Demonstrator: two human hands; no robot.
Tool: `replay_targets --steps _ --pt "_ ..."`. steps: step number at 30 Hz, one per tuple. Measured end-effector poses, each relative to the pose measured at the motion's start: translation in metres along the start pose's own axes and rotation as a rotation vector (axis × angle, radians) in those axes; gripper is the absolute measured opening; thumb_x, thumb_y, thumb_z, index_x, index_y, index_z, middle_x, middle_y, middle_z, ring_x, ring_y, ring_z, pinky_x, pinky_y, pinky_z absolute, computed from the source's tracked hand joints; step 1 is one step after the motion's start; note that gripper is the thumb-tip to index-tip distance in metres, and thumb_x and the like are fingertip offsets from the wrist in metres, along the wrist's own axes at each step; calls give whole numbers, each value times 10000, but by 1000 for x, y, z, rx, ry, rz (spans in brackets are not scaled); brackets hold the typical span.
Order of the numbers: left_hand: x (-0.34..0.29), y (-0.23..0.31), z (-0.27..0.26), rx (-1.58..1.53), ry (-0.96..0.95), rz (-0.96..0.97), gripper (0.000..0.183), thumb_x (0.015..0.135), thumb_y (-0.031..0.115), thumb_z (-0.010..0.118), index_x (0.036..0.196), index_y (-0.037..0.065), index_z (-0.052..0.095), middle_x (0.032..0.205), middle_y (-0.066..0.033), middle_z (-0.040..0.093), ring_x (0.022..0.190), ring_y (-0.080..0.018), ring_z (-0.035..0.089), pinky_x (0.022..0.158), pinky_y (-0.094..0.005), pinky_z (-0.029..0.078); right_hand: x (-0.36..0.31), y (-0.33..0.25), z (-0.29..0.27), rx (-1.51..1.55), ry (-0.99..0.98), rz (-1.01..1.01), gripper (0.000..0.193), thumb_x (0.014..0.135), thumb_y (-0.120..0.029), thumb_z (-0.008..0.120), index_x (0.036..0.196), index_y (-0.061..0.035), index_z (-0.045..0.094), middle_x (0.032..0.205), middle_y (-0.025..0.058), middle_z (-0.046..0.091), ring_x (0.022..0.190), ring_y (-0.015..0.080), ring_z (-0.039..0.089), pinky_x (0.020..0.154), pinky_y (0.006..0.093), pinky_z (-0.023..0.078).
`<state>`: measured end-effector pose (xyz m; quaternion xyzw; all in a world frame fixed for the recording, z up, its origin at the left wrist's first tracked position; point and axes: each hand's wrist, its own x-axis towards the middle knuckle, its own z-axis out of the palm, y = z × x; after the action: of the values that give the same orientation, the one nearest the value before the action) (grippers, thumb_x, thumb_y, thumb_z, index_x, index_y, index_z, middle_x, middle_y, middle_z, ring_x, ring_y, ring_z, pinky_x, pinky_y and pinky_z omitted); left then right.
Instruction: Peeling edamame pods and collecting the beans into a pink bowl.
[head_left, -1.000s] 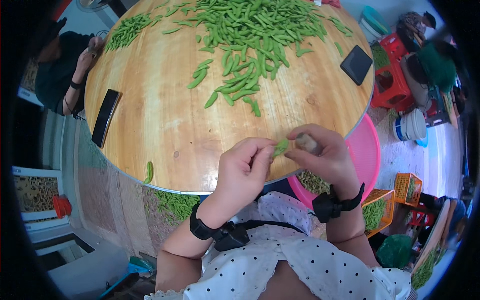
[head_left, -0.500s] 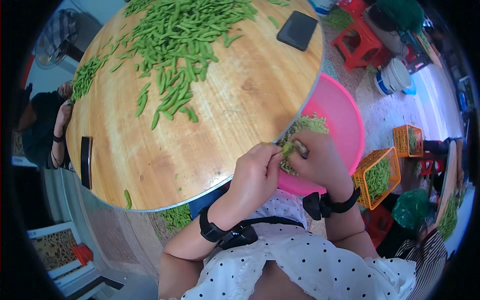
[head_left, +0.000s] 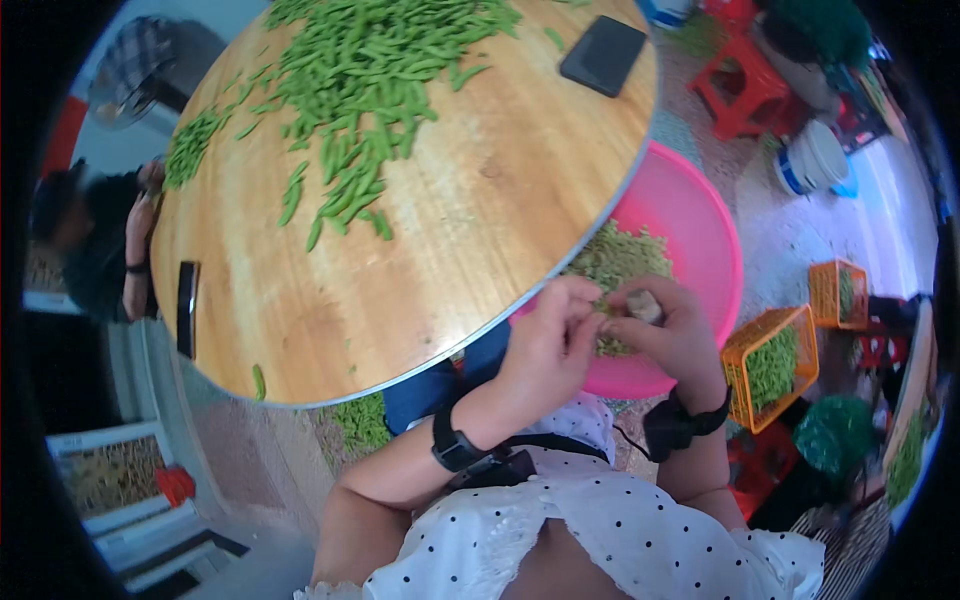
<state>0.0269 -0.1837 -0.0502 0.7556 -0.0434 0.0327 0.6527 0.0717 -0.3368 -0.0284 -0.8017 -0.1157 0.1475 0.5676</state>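
Observation:
Over the rim of a pink plastic basin (head_left: 705,230), my two hands meet fingertip to fingertip. My left hand (head_left: 550,345) is closed in a pinch, and my right hand (head_left: 675,325) is curled opposite it. Between them shows a small green bit of a bean pod (head_left: 603,309), mostly covered by the fingers. A pale wrap (head_left: 645,306) sits on one finger of my right hand. Shelled pale-green beans (head_left: 625,255) lie in the basin beneath. On the round wooden table (head_left: 470,220) is a large heap of green bean pods (head_left: 365,80).
A dark phone (head_left: 604,56) lies near the table's right edge, another dark slab (head_left: 187,310) at its left. Orange crates (head_left: 768,365) of pods, a red stool (head_left: 740,90) and a white bucket (head_left: 812,158) stand right. Another person (head_left: 105,240) sits across the table's left side.
The pod between my fingers shows less than before. My right hand's fingers have loosened from a tighter curl. The view has shifted slightly, and the other person's hands have moved up to the table edge.

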Motion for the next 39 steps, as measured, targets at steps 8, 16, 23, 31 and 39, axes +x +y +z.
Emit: replay_targets --steps 8,16,23,31,39 --pt "-2 12 -7 170 -19 122 189 811 3 525 993 0 477 849 -170 562 748 -325 585 623 -352 473 8 9 3 269 -96 179 150 693 -7 596 839 -28 564 645 5 554 534 63 523 454 202 409" --pt "-68 68 -165 646 -329 -204 197 796 232 609 903 67 627 742 -140 612 647 -293 599 573 -338 465 5 61 -32 -261 -85 129 64 745 -21 568 806 -3 567 662 22 553 541 87 526 458 224 423" --pt "-40 58 -245 932 338 -300 204 776 191 625 908 36 640 783 -152 640 611 -246 608 568 -330 466 37 7 -14 -219 108 30 87 814 -103 558 847 -22 556 652 6 511 554 76 477 501 207 381" --pt "42 -28 -278 1042 529 -103 136 734 94 575 814 -11 605 798 -199 603 690 -359 568 656 -397 463 42 -38 21 110 -35 45 150 874 -160 493 923 -23 528 673 -7 503 542 48 432 491 184 340" --pt "-10 26 -198 -163 297 -321 180 862 98 519 1008 4 568 756 -8 567 512 -30 455 456 -169 367 65 -94 91 326 -462 137 208 895 -181 449 925 -12 566 651 -19 471 527 38 391 459 171 300"
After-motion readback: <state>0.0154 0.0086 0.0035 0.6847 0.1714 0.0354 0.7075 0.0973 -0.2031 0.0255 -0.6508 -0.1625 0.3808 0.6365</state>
